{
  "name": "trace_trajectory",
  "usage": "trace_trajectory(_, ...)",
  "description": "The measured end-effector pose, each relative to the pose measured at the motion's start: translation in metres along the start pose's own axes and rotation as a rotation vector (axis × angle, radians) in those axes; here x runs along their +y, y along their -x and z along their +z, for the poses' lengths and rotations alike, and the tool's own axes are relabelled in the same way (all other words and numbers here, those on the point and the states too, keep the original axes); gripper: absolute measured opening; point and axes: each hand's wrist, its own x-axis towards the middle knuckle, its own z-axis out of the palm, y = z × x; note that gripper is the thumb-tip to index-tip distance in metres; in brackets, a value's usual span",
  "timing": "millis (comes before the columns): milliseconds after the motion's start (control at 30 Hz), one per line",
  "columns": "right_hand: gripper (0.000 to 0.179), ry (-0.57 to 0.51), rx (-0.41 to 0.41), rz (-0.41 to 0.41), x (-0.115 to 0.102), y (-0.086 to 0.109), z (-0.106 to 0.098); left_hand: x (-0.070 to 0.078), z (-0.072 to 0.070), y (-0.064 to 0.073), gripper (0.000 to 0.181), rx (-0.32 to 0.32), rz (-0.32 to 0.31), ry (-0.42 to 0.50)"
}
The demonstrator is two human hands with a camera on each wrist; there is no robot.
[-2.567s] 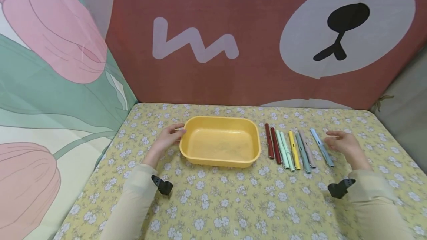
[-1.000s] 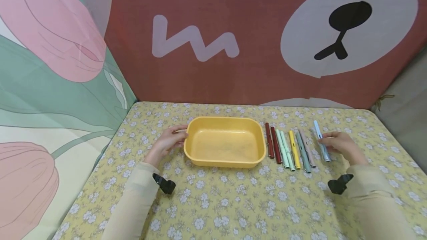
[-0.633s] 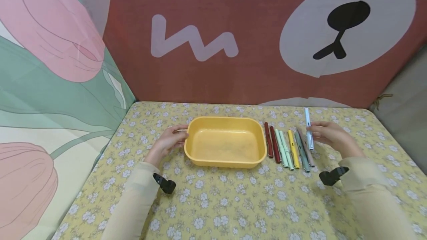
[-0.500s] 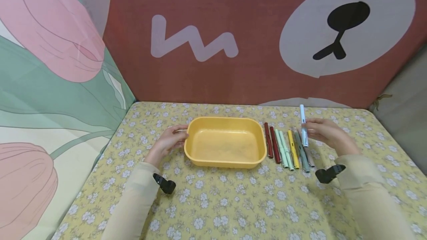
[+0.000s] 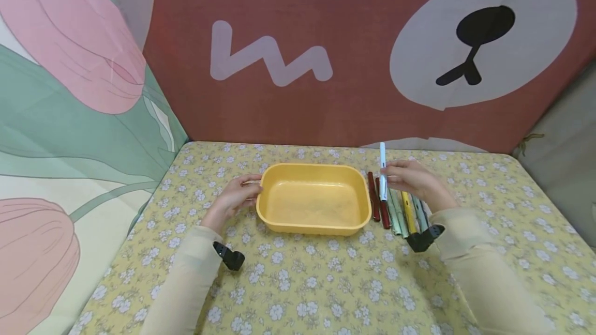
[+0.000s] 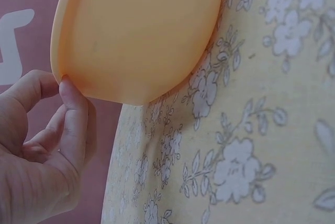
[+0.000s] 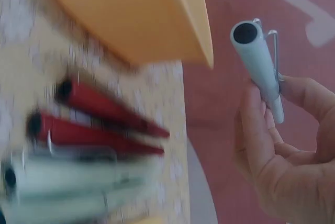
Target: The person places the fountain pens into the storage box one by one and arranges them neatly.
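A light blue pen (image 5: 383, 156) is pinched between the thumb and fingers of my right hand (image 5: 419, 182), raised over the dark red pens (image 5: 374, 206). In the right wrist view, the held pen (image 7: 256, 59) shows its metal clip and round dark end. My left hand (image 5: 232, 199) pinches the left rim of a yellow plastic tray (image 5: 312, 229); the left wrist view shows thumb and finger at its edge (image 6: 58, 41). Nothing lies inside the tray. Below my right hand are mint green pens (image 5: 397, 216), a yellow pen (image 5: 408, 213) and a grey-green pen (image 5: 420, 215), partly covered.
A flowered yellow cloth (image 5: 298, 283) covers the table. Behind stands a brown printed backdrop (image 5: 279, 112), with a tulip-patterned one (image 5: 93, 143) at the left. A black wrist camera (image 5: 423, 238) sits on the right sleeve, another camera (image 5: 229, 256) on the left.
My right hand took the light blue pen from the row's right end, lifted it and carried it left. The tray shifted slightly right earlier; my left hand stays at its rim.
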Motion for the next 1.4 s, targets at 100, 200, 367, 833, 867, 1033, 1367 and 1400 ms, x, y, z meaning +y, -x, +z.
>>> trace_trajectory(100,0.067,-0.032,-0.011,0.012,-0.006,-0.007,0.017,0.001,0.001,0.000,0.051,0.003,-0.009,0.004)
trace_trajectory(200,0.060,-0.070,-0.021,0.015,-0.013,-0.013,0.033,0.001,0.001,-0.001,0.051,0.003,-0.011,0.001)
trace_trajectory(367,0.052,-0.123,-0.051,0.008,-0.021,-0.022,0.060,0.001,0.001,-0.002,0.050,0.001,-0.009,0.010)
trace_trajectory(833,0.044,-0.201,-0.034,0.062,-0.030,-0.040,0.130,-0.002,-0.002,-0.004,0.052,-0.022,0.000,-0.010)
trace_trajectory(867,0.044,-0.198,-0.031,0.062,-0.029,-0.042,0.134,-0.002,-0.002,-0.004,0.052,-0.023,-0.001,-0.009)
trace_trajectory(1033,0.043,-0.224,-0.015,0.070,-0.025,-0.049,0.153,-0.001,-0.001,-0.004,0.053,-0.020,-0.008,-0.010)
trace_trajectory(1367,0.035,-0.255,-0.035,0.085,-0.021,-0.057,0.181,-0.001,-0.002,-0.003,0.055,-0.029,0.004,-0.018)
trace_trajectory(1400,0.034,-0.255,-0.040,0.089,-0.021,-0.057,0.183,-0.001,-0.002,-0.003,0.054,-0.028,0.005,-0.019)
